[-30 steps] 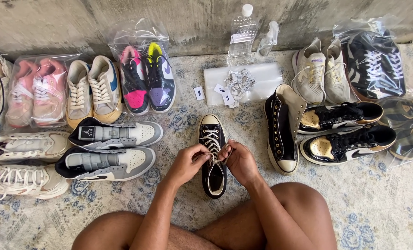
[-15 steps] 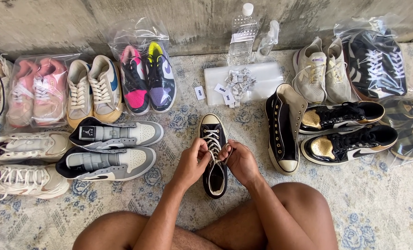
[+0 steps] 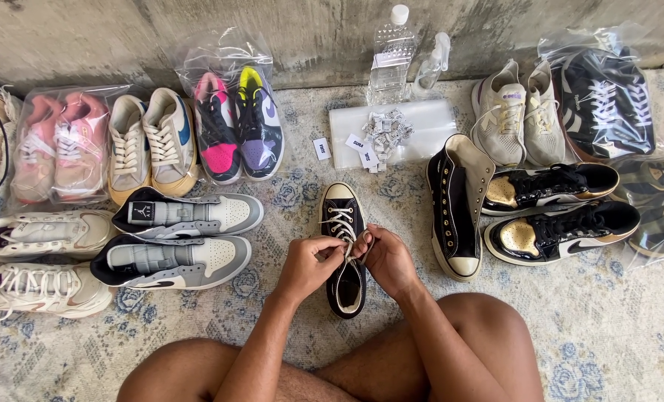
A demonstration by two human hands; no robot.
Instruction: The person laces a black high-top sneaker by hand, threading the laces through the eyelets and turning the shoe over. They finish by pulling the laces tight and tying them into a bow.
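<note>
Home floor: patterned rug point(image 3: 607, 327), bagged sneakers point(image 3: 236, 123).

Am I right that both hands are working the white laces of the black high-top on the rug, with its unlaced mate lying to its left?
Not quite. In the head view, the left hand and right hand do work the white laces of the black high-top, but the unlaced mate lies to its right.

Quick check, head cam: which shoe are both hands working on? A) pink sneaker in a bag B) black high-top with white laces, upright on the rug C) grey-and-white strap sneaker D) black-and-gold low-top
B: the left hand and right hand both pinch the white laces of the black high-top standing between them on the rug.
</note>
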